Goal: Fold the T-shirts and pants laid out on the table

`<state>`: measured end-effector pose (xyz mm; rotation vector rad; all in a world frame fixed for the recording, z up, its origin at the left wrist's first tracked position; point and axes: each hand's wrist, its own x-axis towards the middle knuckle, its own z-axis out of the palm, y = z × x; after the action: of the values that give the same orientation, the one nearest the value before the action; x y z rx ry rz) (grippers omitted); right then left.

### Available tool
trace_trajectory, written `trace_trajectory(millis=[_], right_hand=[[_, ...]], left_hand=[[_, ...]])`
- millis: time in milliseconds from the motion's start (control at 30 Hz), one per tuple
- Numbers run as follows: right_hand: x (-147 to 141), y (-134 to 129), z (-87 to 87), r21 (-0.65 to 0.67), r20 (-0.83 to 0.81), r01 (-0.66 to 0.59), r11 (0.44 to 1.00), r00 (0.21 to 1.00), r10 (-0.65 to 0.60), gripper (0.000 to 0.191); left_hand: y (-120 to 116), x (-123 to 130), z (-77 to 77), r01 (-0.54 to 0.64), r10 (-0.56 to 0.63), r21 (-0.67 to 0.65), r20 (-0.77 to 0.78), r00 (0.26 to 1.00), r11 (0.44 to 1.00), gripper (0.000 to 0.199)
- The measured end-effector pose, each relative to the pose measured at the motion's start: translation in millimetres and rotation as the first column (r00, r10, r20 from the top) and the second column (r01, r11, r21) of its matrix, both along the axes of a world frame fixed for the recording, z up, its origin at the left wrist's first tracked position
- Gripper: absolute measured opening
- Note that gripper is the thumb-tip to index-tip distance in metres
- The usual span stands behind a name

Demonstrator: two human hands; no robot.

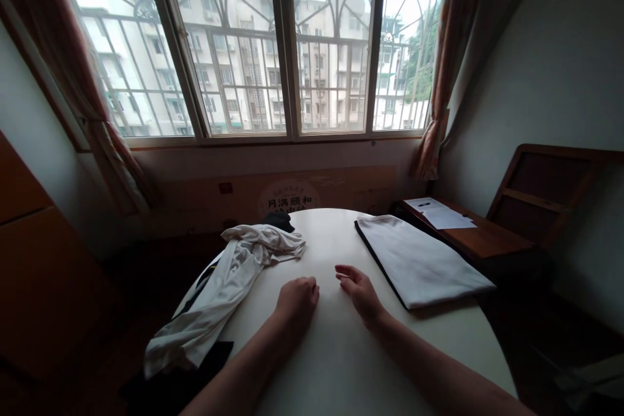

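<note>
Left hand [298, 299]: curled, grip unclear | right hand [359, 292]: half-curled, empty | dark cloth [279, 222]: overlapped

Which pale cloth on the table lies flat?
The straight-edged cloth right of the right hand; the other cloth, left of the left hand, lies in crumpled folds.

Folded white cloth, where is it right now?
In the head view, the folded white cloth lies on the right side of the white table, just right of the right hand.

On the table [316, 351], clothes [234, 279] are lying left of your left hand [296, 300], 1 cloth [419, 261] right of your right hand [361, 292].
</note>
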<state>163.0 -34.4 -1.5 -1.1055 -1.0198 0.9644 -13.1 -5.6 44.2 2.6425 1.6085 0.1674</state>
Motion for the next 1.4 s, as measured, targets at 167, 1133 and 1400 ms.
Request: trace_trajectory(millis=[167, 1133, 1400], right_hand=[[4.8, -5.8, -8.0, 0.150, 0.185, -0.015, 0.989, 0.983, -0.013, 0.030], [-1.5, 8.2, -14.9, 0.095, 0.256, -0.089, 0.991, 0.965, 0.062, 0.027], [-0.8, 9.5, -15.0, 0.089, 0.198, -0.082, 0.993, 0.978, 0.063, 0.027]], left_hand=[[0.5, 2.5, -7.3, 0.015, -0.015, -0.004, 0.013, 1.000, 1.000, 0.027], [5.4, -6.5, -15.5, -0.016, 0.017, -0.013, 0.060, 0.998, 1.000, 0.022], [2.7, -8.9, -7.6, 0.003, 0.002, -0.055, 0.092, 0.996, 0.999, 0.014]])
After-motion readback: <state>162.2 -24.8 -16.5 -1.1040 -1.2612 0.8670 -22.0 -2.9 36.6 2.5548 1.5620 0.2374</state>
